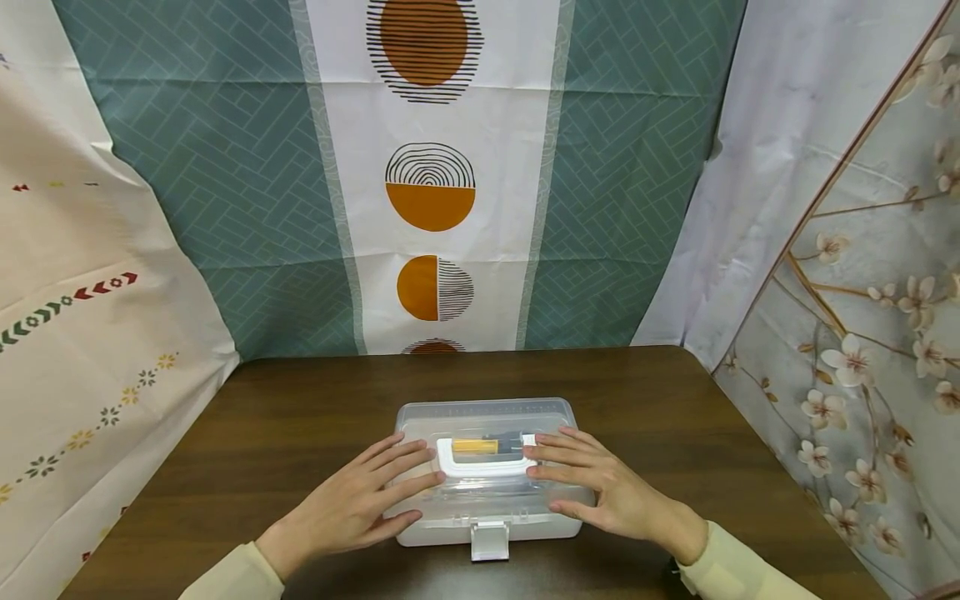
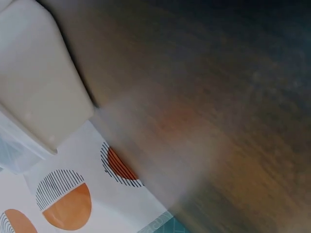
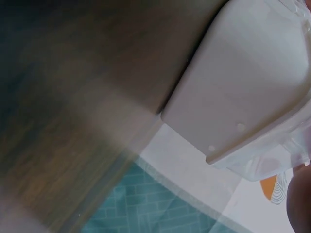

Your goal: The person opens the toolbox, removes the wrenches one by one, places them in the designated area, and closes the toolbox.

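Observation:
A white plastic storage box (image 1: 420,533) with a clear lid (image 1: 487,498) stands on the table, and a white carry handle (image 1: 487,471) lies flat on its top. Through the lid show a yellow object (image 1: 475,447) and a dark grey one (image 1: 510,443), kinds unclear. At the front, a white latch (image 1: 490,542) sticks outward. My left hand (image 1: 363,500) is over the lid's left side, fingers extended. Over the right side is my right hand (image 1: 592,475), its fingertips by the handle. Whether either hand presses on the lid, I cannot tell. Both wrist views show the box's side walls (image 2: 39,73) (image 3: 243,82).
The dark brown wooden table (image 1: 300,417) runs back to a green and white patterned cloth (image 1: 442,167). A cream cloth (image 1: 112,333) hangs on the left, a flowered one (image 1: 862,417) on the right. Something small and dark (image 1: 678,575) lies by the right sleeve.

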The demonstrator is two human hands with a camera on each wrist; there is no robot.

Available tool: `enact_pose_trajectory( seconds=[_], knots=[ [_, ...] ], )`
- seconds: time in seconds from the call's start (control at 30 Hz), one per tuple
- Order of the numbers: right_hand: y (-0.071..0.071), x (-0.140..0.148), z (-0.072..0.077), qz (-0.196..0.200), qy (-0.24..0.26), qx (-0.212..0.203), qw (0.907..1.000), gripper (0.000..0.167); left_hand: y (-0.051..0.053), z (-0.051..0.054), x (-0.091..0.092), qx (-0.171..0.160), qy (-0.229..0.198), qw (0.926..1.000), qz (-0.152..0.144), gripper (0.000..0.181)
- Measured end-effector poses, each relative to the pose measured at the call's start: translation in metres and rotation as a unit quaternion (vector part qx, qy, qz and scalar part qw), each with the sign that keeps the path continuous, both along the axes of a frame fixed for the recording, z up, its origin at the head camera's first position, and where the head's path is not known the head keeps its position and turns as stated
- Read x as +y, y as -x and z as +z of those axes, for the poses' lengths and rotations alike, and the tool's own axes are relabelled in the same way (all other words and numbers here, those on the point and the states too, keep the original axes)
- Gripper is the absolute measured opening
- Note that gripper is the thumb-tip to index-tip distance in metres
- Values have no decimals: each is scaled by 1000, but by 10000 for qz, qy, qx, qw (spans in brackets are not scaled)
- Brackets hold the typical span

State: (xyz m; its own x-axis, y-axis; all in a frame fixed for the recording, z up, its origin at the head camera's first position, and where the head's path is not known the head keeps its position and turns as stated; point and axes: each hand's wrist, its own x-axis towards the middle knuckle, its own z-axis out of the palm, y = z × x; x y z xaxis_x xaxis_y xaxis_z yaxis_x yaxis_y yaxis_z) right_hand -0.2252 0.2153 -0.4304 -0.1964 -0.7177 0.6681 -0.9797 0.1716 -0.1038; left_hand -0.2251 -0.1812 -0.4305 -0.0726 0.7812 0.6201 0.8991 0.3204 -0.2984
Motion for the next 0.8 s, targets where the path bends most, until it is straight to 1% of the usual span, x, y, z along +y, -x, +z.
enact_pose_trajectory(
  seconds=[0.07, 0.23, 0.57, 0.67, 0.8],
  knots=[
    [-1, 1, 0, -29, -80, -39, 10000, 59, 0, -2, 0, -65, 11, 10000, 15, 47],
    [-1, 2, 1, -49, -130, -72, 9999, 59, -1, -5, 0, -108, 40, 9999, 56, 47],
    [-3, 1, 1, 43, 3, -294, 9996, 65, -1, -3, -2, 76, 105, 9999, 103, 46],
    [-4, 1, 2, 21, -5, -339, 9994, 63, -1, -2, -1, 133, 126, 9998, 84, 46],
    [-4, 0, 5, -17, -36, -310, 9995, 56, -1, 0, -1, 167, 107, 9998, 91, 46]
  ],
)
